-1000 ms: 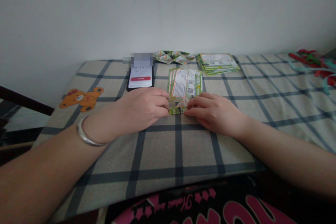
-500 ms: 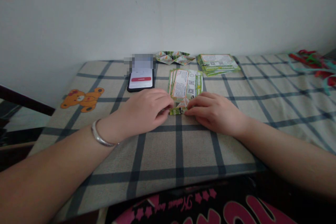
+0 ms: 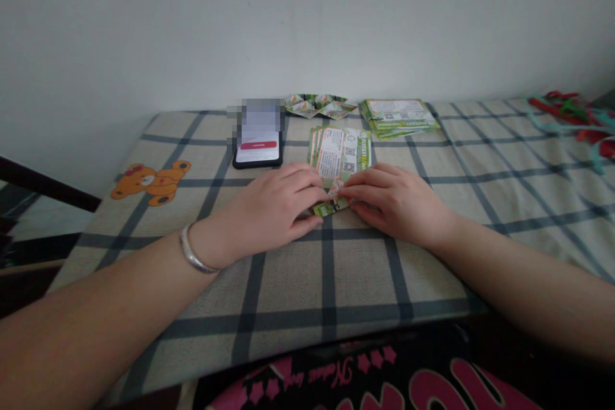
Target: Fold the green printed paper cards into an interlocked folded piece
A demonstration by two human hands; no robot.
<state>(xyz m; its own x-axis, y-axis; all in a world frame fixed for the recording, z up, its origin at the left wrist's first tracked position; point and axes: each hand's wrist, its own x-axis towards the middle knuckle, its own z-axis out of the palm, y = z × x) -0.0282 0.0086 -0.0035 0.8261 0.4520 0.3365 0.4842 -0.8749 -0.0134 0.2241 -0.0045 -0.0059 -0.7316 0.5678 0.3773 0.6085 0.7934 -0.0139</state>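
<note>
— What lies between our left hand [image 3: 281,205] and our right hand [image 3: 398,205]?
— A folded paper strip [image 3: 327,207], green and white, sharply creased, on the woven-looking checked tablecloth [image 3: 288,288].
— And around us?
— Just beyond our fingers, a fanned stack of printed cards [image 3: 331,152], its near edge partly covered by them; farther off, faceted paper pieces [image 3: 319,105]. Beyond the right hand sits another card stack [image 3: 396,116]; beyond the left, a smartphone [image 3: 258,152].
— Our grip?
— Right fingertips pinch the strip's right end. Left thumb and fingers part slightly at its left; whether they grip, we cannot tell.
</note>
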